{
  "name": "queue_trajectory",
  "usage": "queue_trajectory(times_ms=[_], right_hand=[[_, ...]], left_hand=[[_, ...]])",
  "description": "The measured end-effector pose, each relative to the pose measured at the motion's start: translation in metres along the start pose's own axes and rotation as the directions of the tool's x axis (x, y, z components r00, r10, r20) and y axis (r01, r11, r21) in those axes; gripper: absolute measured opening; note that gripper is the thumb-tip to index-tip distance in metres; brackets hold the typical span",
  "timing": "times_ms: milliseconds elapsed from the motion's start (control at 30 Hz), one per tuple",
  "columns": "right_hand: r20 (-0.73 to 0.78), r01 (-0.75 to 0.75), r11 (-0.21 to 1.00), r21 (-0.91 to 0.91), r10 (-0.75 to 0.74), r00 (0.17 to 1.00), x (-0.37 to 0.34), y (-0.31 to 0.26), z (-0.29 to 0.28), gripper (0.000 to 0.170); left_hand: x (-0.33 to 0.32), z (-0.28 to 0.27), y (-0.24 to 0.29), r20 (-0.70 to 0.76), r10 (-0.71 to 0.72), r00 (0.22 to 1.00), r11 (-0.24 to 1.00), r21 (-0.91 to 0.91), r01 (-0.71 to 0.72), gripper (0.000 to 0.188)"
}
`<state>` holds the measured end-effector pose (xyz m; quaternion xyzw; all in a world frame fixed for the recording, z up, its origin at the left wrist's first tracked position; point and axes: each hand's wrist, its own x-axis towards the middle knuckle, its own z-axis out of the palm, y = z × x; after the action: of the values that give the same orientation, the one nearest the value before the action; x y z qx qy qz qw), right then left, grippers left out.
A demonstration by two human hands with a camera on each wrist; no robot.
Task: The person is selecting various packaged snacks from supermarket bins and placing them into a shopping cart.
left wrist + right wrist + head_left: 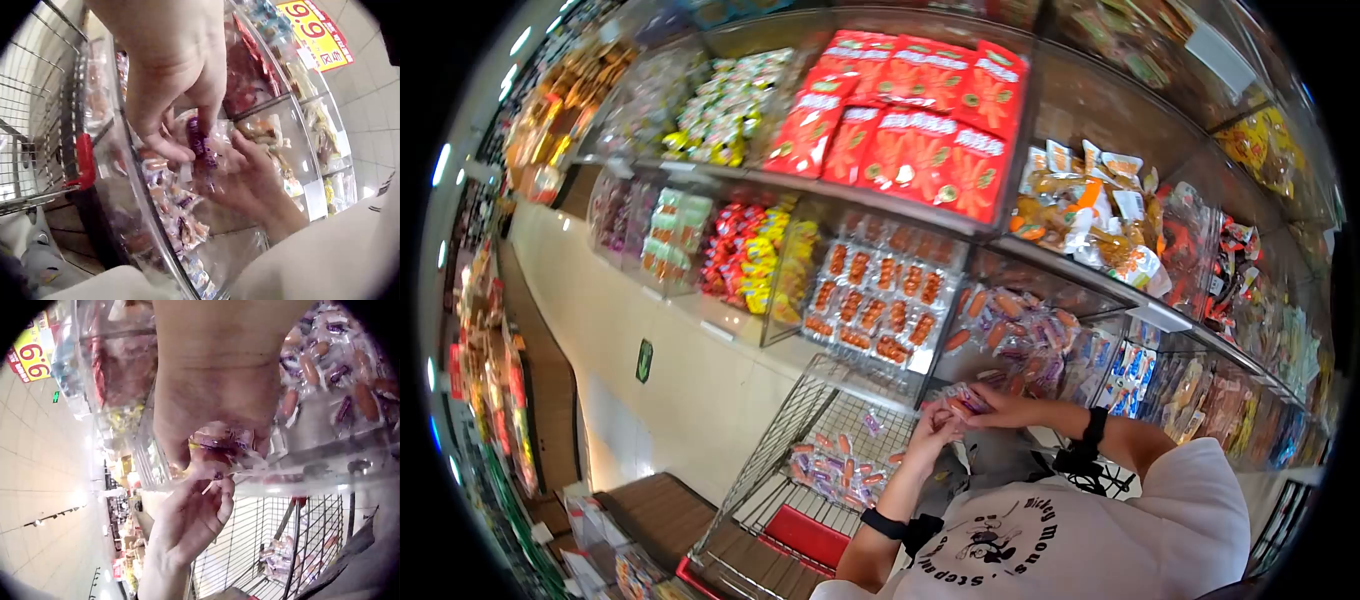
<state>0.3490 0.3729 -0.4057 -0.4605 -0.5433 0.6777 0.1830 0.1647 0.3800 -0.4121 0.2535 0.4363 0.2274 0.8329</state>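
Observation:
Both hands meet over the edge of the lower shelf bin. In the head view, my right hand [1000,408] holds several small wrapped sausages [968,398] in clear and purple wrappers. My left hand [938,430] is right against them. Seen from the left wrist, the left thumb and fingers pinch a purple-printed wrapper [200,147], while the right hand [253,181] cups the packs from the other side. From the right wrist, the packs [212,453] sit between the right fingers, partly hidden, with the left fingertips touching below. More wrapped sausages [1020,330] fill the bin just beyond the hands.
A wire shopping cart [750,475] stands at the left, with a pile of wrapped sausages [840,470] inside. Clear bins of snacks line the shelves, including red bags [900,120] above and a tray of brown packaged snacks [880,300]. A tiled aisle [640,370] lies left.

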Motion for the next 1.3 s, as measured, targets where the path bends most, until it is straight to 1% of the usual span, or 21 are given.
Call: queue_trajectory(times_ms=[100, 133, 233, 267, 367, 400, 500, 533, 600, 633, 667, 700, 733, 800, 867, 967, 1033, 1067, 1133, 1233, 1300], right_hand=[[0.143, 0.006, 0.996, 0.084, -0.018, 0.990, 0.008, -0.020, 0.052, 0.069], [0.212, -0.074, 0.996, -0.056, 0.084, 0.974, 0.014, -0.027, 0.068, 0.071], [0.191, 0.067, 0.993, -0.100, -0.047, 0.980, 0.030, -0.025, 0.128, 0.072], [0.197, 0.153, 0.984, -0.094, -0.132, 0.971, 0.043, -0.003, 0.151, 0.068], [0.249, 0.100, 0.985, -0.143, -0.062, 0.966, 0.066, 0.007, 0.206, 0.060], [0.288, 0.041, 0.971, -0.235, 0.030, 0.957, 0.074, 0.010, 0.220, 0.068], [0.292, 0.332, 0.762, -0.556, -0.195, 0.936, 0.103, 0.079, 0.260, 0.073], [0.280, 0.308, 0.773, -0.554, -0.175, 0.944, 0.112, 0.102, 0.269, 0.074], [0.247, 0.247, 0.798, -0.550, -0.127, 0.961, 0.118, 0.136, 0.280, 0.076], [0.239, 0.145, 0.819, -0.555, -0.010, 0.971, 0.114, 0.122, 0.277, 0.076], [0.227, 0.042, 0.828, -0.559, 0.104, 0.968, 0.109, 0.091, 0.269, 0.076], [0.211, -0.063, 0.826, -0.561, 0.216, 0.953, 0.105, 0.072, 0.264, 0.076], [0.227, 0.100, 0.802, -0.589, 0.045, 0.973, 0.111, 0.102, 0.266, 0.074], [0.255, 0.070, 0.831, -0.552, 0.089, 0.963, 0.101, 0.076, 0.258, 0.061], [0.248, 0.022, 0.829, -0.558, 0.142, 0.958, 0.091, 0.059, 0.248, 0.052], [0.168, 0.079, 0.939, -0.335, -0.023, 0.985, 0.068, 0.034, 0.217, 0.042], [0.035, 0.043, 0.949, -0.311, -0.034, 0.999, 0.057, 0.022, 0.191, 0.030], [-0.035, 0.039, 0.967, -0.252, -0.049, 0.998, 0.052, 0.021, 0.177, 0.028], [-0.220, -0.003, 0.979, -0.205, -0.043, 0.974, 0.032, -0.014, 0.144, 0.021], [-0.583, 0.136, 0.990, -0.033, -0.129, 0.802, 0.018, -0.017, 0.090, 0.019], [-0.719, 0.157, 0.987, 0.032, -0.086, 0.690, 0.028, 0.059, 0.052, 0.020]], left_hand=[[-0.042, -0.035, -0.014, -0.011, -0.059, 0.998, 0.972, 0.226, 0.060, 0.029], [-0.061, -0.041, -0.014, -0.033, 0.005, 0.999, 0.995, 0.098, -0.002, 0.031], [-0.110, -0.075, -0.031, -0.195, 0.027, 0.980, 0.999, 0.042, -0.019, 0.031], [-0.125, -0.088, -0.040, -0.245, 0.029, 0.969, 0.998, 0.057, -0.015, 0.033], [-0.154, -0.127, -0.072, -0.421, 0.046, 0.906, 0.973, 0.224, 0.055, 0.033], [-0.160, -0.137, -0.082, -0.404, 0.225, 0.887, 0.949, 0.299, -0.104, 0.032], [-0.157, -0.181, -0.143, -0.466, 0.230, 0.855, 0.926, 0.374, -0.045, 0.033], [-0.158, -0.186, -0.148, -0.424, 0.086, 0.902, 0.986, 0.166, -0.016, 0.035], [-0.159, -0.196, -0.166, -0.452, -0.056, 0.890, 0.989, 0.096, 0.112, 0.037], [-0.154, -0.204, -0.177, -0.459, -0.125, 0.880, 0.983, 0.066, 0.174, 0.038], [-0.143, -0.225, -0.212, -0.450, 0.017, 0.893, 0.966, 0.237, 0.101, 0.048], [-0.135, -0.240, -0.231, -0.487, 0.014, 0.873, 0.964, 0.237, 0.117, 0.052], [-0.128, -0.251, -0.243, -0.522, 0.011, 0.853, 0.962, 0.239, 0.134, 0.056], [-0.122, -0.255, -0.251, -0.578, -0.002, 0.816, 0.958, 0.232, 0.167, 0.064], [-0.146, -0.218, -0.188, -0.547, 0.013, 0.837, 0.957, 0.250, 0.148, 0.059], [-0.134, -0.199, -0.158, -0.533, 0.009, 0.846, 0.958, 0.248, 0.147, 0.047], [-0.120, -0.184, -0.140, -0.499, -0.022, 0.867, 0.946, 0.270, 0.180, 0.043], [-0.111, -0.173, -0.132, -0.442, 0.096, 0.892, 0.927, 0.366, 0.081, 0.034], [-0.092, -0.141, -0.103, -0.323, 0.210, 0.923, 0.956, 0.266, -0.124, 0.032], [-0.058, -0.103, -0.072, -0.132, 0.281, 0.951, 0.938, 0.245, -0.243, 0.030], [-0.045, -0.051, -0.021, -0.003, 0.259, 0.966, 0.913, 0.326, -0.244, 0.030]])
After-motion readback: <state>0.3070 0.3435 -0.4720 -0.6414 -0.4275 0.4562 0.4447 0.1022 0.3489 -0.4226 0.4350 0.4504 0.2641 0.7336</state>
